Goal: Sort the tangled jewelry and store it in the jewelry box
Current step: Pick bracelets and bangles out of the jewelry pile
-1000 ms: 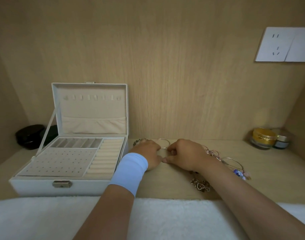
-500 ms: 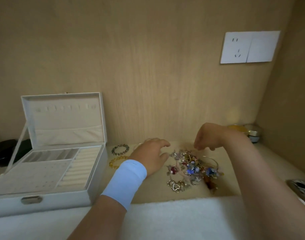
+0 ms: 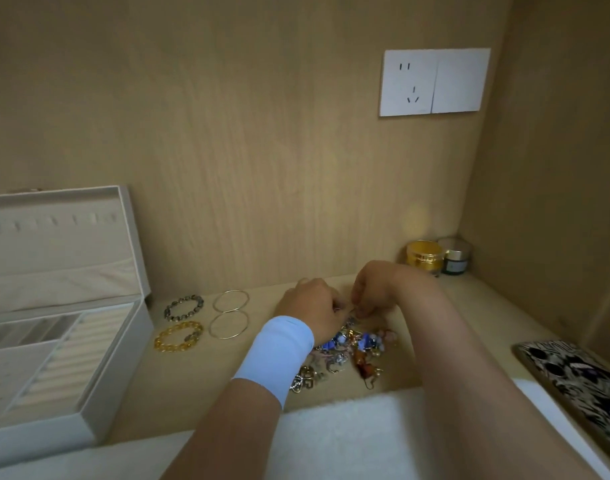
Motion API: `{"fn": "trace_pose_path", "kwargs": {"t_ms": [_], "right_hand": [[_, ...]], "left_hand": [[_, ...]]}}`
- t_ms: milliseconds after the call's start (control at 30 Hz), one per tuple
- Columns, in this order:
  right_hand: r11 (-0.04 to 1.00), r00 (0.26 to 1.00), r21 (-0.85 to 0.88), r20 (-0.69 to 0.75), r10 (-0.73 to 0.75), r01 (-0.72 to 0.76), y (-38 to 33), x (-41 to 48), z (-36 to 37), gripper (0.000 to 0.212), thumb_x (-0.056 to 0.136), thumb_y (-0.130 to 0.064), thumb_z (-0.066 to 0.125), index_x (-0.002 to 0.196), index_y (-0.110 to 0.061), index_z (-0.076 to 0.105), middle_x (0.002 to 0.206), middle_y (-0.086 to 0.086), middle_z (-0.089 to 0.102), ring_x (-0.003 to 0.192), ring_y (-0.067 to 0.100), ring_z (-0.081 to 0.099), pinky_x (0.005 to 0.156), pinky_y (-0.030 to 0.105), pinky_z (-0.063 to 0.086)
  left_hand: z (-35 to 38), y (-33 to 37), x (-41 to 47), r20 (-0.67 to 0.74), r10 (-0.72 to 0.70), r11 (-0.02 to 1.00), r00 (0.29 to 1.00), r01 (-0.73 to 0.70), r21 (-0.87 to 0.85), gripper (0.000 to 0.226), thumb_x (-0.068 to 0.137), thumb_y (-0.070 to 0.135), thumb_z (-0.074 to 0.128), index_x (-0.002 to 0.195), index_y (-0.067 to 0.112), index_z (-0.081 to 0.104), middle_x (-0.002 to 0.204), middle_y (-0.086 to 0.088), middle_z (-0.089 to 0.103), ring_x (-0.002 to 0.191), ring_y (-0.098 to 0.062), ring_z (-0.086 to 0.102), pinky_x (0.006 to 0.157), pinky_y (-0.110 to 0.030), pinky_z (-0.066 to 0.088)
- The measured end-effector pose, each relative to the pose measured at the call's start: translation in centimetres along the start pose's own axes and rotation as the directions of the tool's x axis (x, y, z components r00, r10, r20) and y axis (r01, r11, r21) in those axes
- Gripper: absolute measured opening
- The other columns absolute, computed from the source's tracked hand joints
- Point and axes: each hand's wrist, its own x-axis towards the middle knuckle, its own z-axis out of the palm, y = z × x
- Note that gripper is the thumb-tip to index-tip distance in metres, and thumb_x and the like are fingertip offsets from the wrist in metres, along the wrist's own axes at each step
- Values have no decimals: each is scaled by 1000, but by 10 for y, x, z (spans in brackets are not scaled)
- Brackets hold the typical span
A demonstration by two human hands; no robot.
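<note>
Your left grip [image 3: 314, 308] and its white wristband [image 3: 279, 351] cover the left part of the tangled jewelry [image 3: 359, 344]. Where it meets your right grip [image 3: 373, 289], the fingertips are too small and blurred to tell whether either pinches a piece. The jewelry box [image 3: 123, 358] runs off the left edge, the patterned phone [image 3: 580, 379] off the right. The gold jar [image 3: 424, 258] hides part of the dark jar [image 3: 455, 260].

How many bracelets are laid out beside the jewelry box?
4: dark beaded bracelet at the back, yellow beaded bracelet in front of it, rear bangle and front bangle just right of them. The tangled pile may hide more.
</note>
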Motion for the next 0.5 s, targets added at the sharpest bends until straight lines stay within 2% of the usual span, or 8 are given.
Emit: {"fn": "trace_pose_path", "kwargs": {"t_ms": [100, 300, 367, 433, 500], "right_hand": [[1000, 1000, -11, 9, 5, -5, 1, 1, 0, 42, 71, -32, 86, 109, -17, 74, 103, 3, 73, 96, 24, 69, 90, 42, 58], [996, 1000, -94, 16, -7, 9, -2, -8, -5, 29, 84, -33, 75, 106, -14, 73, 96, 4, 70, 95, 24, 69, 89, 40, 58], [998, 1000, -59, -7, -23, 23, -2, -15, -14, 22, 88, -28, 71, 103, -12, 74, 90, 4, 72, 86, 21, 71, 80, 35, 58], [998, 997, -11, -44, -57, 57, -4, -25, -24, 15, 90, -22, 70, 99, -11, 75, 84, 4, 72, 73, 17, 67, 64, 29, 52], [992, 991, 50, -75, -111, 115, -7, -32, -32, 9, 90, -17, 69, 95, -11, 75, 87, 8, 75, 68, 17, 65, 59, 29, 51]], "left_hand": [[3, -2, 2, -8, 10, 1000, 1000, -10, -2, 23, 93, 38, 58, 105, 29, 76, 113, 7, 68, 117, -21, 51, 99, -40, 46], [3, -4, -1, -20, 23, 999, 1000, -23, -26, 28, 93, 47, 57, 108, 31, 74, 114, 6, 64, 117, -18, 48, 99, -38, 44], [1, -4, -1, -22, 2, 993, 1000, -4, -120, 23, 92, 46, 58, 104, 32, 73, 109, 7, 63, 112, -16, 51, 98, -37, 45], [-4, -3, 0, -24, -22, 965, 999, 15, -260, 17, 93, 38, 60, 101, 31, 73, 105, 9, 65, 103, -13, 58, 95, -33, 48], [-10, -3, -1, -16, -44, 922, 999, 35, -386, 12, 93, 34, 62, 100, 30, 71, 102, 11, 67, 95, -9, 62, 89, -28, 48]]}}
